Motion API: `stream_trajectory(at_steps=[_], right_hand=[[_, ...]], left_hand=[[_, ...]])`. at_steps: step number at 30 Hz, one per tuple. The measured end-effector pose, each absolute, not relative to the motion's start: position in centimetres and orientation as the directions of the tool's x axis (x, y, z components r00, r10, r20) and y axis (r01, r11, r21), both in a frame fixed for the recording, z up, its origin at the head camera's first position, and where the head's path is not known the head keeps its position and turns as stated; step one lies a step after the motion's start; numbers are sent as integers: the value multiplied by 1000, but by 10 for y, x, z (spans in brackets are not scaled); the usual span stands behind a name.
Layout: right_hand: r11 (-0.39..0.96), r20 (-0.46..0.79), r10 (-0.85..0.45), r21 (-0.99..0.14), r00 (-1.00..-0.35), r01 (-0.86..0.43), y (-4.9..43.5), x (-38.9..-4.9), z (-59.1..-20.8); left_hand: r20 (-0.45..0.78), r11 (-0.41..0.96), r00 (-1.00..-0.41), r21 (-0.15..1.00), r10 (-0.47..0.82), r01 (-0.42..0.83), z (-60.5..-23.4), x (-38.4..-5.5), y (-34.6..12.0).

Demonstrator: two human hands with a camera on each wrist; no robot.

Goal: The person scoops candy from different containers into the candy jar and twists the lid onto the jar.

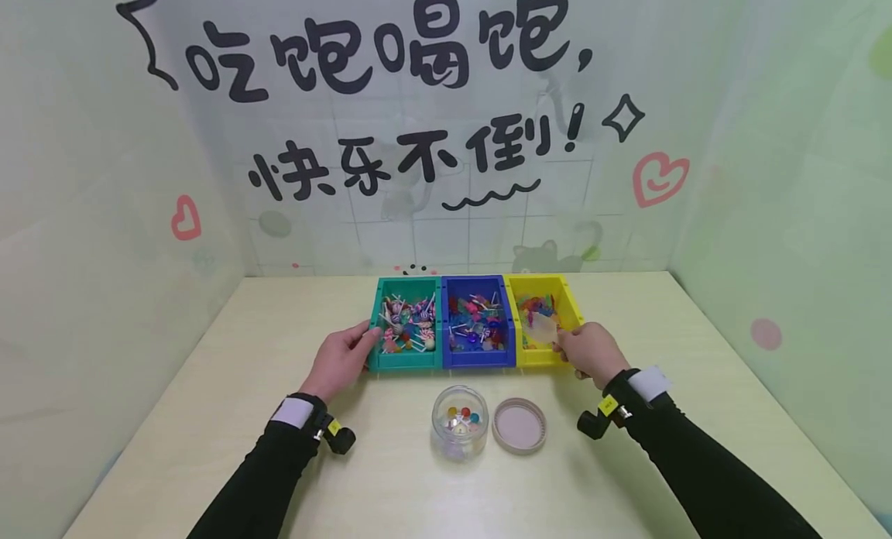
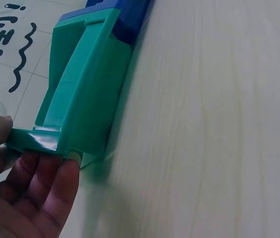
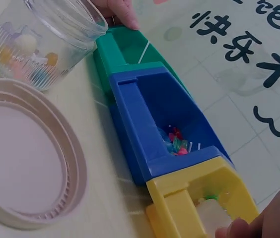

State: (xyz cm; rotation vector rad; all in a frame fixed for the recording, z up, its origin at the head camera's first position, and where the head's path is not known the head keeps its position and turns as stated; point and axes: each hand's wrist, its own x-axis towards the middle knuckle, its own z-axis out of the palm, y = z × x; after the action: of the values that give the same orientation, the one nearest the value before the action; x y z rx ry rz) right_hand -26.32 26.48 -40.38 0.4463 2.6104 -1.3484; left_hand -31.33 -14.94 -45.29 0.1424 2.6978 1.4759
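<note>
At the green bin (image 1: pixel 407 361), my left hand (image 1: pixel 341 358) grips the left wall, thumb on the rim and fingers curled beneath it in the left wrist view. That bin holds wrapped lollipops and small candy-like pieces. My right hand (image 1: pixel 592 351) pinches a small translucent whitish scoop (image 1: pixel 541 329) over the yellow bin (image 1: pixel 540 358), among colourful little pieces; its handle is hidden by the fingers. Between these two stands the blue bin (image 1: pixel 478 359) with mixed small pieces. A clear jar (image 1: pixel 460 423), uncapped, contains several beads and pale bits.
Beside the jar, on its right, a pale pink round lid (image 1: pixel 519 426) lies on the light wooden table (image 1: pixel 390 485). The three bins are joined in a row near the back edge. Printed curtains (image 1: pixel 446 245) rise behind and at both sides.
</note>
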Motion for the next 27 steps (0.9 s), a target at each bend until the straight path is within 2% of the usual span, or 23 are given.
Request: stream_trajectory(at_steps=[4, 10, 21, 27], right_hand=[[477, -291, 238, -796, -926, 373, 253, -276, -419], [381, -298, 247, -845, -922, 376, 247, -283, -424], [273, -321, 218, -887, -922, 373, 252, -262, -425], [279, -296, 196, -897, -935, 343, 257, -249, -427]], left_hand=[[-18, 532, -994, 846, 111, 44, -456, -314, -151], [-29, 526, -993, 850, 115, 36, -455, -314, -151], [-14, 526, -994, 850, 104, 42, -455, -315, -151], [-5, 522, -997, 852, 78, 37, -456, -312, -150]])
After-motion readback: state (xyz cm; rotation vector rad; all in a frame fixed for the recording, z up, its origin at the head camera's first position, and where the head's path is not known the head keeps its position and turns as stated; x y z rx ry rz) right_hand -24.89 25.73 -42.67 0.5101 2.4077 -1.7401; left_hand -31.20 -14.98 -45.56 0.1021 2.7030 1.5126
